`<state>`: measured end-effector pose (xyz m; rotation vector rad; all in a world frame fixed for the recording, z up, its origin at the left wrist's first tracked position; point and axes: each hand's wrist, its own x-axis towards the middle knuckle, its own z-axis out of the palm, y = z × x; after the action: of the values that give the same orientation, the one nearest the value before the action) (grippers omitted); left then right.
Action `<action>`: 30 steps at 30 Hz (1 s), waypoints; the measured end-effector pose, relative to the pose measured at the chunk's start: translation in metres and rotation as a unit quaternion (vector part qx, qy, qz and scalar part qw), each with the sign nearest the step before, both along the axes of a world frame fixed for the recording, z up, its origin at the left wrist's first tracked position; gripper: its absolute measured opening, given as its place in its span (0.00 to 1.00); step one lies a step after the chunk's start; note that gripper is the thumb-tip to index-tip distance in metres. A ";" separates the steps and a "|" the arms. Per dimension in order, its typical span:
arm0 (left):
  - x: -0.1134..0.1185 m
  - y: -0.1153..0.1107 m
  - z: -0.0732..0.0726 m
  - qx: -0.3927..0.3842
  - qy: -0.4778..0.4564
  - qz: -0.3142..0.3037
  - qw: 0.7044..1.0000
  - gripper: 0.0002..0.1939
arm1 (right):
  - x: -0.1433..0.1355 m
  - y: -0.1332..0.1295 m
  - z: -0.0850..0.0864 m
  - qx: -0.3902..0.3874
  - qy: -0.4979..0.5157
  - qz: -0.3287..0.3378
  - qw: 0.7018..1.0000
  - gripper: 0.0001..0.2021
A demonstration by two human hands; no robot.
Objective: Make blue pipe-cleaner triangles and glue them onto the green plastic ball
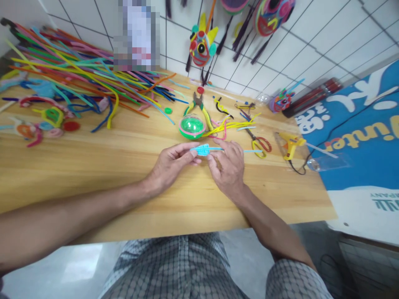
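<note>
Between my hands is a light blue pipe cleaner [203, 150], its left part wound or folded into a small thick block. My left hand [171, 162] pinches the block's left end between thumb and fingers. From the block a straight length runs right, passing by the fingers of my right hand [229, 165] and sticking out beyond them. The right thumb and fingers are closed around that length near the block. Just behind the hands sits a shiny green ball-like shell [192, 126] with a pink band, in front of pliers [198, 104] with yellow-green handles.
Many coloured pipe cleaners [90, 70] are heaped at the back left. Scissors [260, 144] and a yellow glue gun [293, 145] with a cord lie to the right. Decorated heads with tassels [202, 47] hang by the tiled wall. The wooden table's [156, 226] front edge is near my body.
</note>
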<state>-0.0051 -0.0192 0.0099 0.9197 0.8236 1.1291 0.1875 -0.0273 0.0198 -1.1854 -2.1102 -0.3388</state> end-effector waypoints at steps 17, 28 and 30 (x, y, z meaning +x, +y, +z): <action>-0.009 0.001 -0.009 0.191 0.160 0.031 0.968 0.16 | 0.005 0.000 0.002 0.021 -0.004 0.013 1.000 0.05; -0.006 -0.001 -0.005 0.178 0.142 0.040 0.973 0.16 | 0.000 -0.003 0.001 0.032 -0.003 0.007 0.999 0.07; -0.006 -0.001 -0.005 0.181 0.147 0.037 0.972 0.16 | 0.000 -0.003 0.000 0.036 -0.003 0.006 0.999 0.06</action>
<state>-0.0112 -0.0206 0.0052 1.3949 0.9116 1.2504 0.1876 -0.0307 0.0201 -1.1299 -2.0914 -0.4098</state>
